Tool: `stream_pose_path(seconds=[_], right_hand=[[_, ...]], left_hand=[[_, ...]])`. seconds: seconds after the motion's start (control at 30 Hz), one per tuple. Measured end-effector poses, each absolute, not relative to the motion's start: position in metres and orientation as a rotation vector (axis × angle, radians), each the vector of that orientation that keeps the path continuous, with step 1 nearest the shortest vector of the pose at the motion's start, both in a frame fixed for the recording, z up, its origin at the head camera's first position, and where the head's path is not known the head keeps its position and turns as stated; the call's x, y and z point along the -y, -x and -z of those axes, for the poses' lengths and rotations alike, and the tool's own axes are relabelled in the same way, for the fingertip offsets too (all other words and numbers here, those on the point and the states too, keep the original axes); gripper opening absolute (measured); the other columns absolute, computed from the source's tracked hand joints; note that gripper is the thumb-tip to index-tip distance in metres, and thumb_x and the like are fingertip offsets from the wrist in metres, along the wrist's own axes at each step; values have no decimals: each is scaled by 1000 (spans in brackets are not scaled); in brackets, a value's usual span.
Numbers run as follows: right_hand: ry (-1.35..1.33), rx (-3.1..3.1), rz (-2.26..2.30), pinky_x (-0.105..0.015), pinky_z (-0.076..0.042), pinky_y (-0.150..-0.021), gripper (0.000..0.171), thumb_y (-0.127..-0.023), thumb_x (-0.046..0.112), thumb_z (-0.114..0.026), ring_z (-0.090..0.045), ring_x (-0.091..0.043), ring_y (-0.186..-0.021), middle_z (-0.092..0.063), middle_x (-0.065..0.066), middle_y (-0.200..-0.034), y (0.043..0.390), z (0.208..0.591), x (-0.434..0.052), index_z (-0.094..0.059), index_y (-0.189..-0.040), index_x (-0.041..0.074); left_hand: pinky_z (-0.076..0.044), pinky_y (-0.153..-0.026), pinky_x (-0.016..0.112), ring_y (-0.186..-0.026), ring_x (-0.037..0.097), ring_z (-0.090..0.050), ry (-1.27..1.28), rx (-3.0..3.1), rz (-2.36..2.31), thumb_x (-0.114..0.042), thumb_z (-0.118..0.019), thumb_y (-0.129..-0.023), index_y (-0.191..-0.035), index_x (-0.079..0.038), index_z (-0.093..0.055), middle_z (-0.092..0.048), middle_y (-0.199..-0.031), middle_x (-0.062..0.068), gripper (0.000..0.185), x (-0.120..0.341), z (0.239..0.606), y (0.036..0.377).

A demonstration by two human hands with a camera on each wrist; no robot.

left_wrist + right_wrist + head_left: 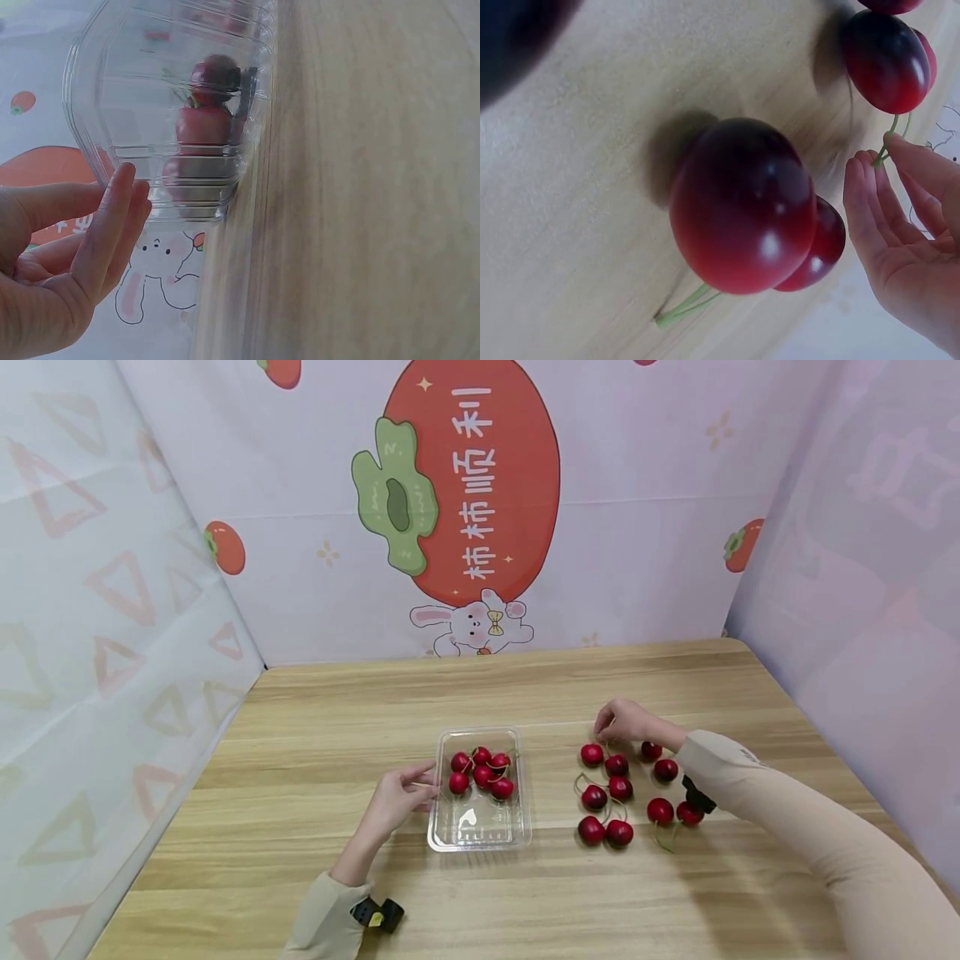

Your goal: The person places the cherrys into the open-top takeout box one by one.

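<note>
Your left hand (396, 802) stood at the left side of the clear tray (487, 828), its fingers extended and loosely parted, the tips touching the outside of the wall without gripping it. The tray sat on the wooden table (337, 718) near the middle, well in from the left and far edges, with wood on all sides of it. Its cherries (483, 775) were bunched toward the far half, and the tray floor showed on the side nearer you. A band of wood ran between the tray's right rim and the loose cherries (620, 788), leaving room to pass between them. Your right hand (628, 720), beyond those, had its thumb and fingertips pinched together on a green stem (895, 125) above a dark red cherry (885, 64); you could not tell whether that fruit touched the wood. More loose fruit lay below that wrist, so room was tight there: the black wrist camera (697, 795) overlapped one cherry in the head view. Past the far table edge hung the printed backdrop (637, 568), well beyond both hands.
</note>
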State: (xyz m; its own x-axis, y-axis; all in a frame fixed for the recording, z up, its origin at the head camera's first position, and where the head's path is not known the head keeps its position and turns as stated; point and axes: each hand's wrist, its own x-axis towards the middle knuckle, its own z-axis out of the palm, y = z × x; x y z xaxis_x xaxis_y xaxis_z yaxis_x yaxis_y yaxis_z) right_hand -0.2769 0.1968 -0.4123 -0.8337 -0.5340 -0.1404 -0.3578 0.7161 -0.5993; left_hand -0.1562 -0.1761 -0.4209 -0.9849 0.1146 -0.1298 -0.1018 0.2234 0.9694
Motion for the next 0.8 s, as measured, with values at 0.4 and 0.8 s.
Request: stream_pose_path(seconds=[0.4, 0.8], right_hand=[[626, -2525, 995, -32, -58, -60, 8, -80, -4, -57, -62, -21, -66, -65, -15, -77, 273, 401, -205, -64, -82, -9], [545, -2436, 1134, -34, -58, -64, 13, -81, 0, -59, -63, -20, -67, -65, -17, -84, 269, 394, -210, -64, -86, -11]], left_hand=[[-58, -63, 30, -76, 29, -64, -4, -2316, -1863, 12, -55, -76, -121, 12, -45, -59, -98, 28, 45, 176, 422, 157], [-58, -62, 29, -74, 27, -64, -13, -2326, -1855, 12, -55, -76, -120, 13, -46, -58, -98, 28, 45, 175, 420, 156]])
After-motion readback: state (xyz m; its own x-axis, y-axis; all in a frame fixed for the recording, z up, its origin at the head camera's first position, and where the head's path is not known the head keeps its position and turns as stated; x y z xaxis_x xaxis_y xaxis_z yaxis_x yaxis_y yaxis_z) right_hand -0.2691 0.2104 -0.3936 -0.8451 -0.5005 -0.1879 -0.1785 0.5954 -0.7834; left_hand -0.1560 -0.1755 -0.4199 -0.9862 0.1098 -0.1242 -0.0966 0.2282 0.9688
